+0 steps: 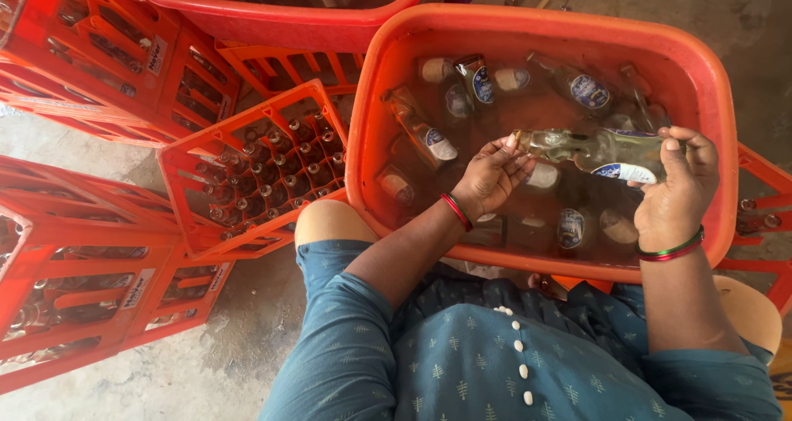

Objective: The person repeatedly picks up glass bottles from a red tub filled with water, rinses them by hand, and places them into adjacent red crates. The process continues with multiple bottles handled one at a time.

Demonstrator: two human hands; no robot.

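Glass bottle [598, 150] lies sideways above the orange tub [709, 75], right hand [678, 192] clasping its labelled body, left hand [492, 176] pinching near the neck. Water blurs the other bottles [429, 132] sunk beneath. Crates [247, 165] at left are partly cut off.
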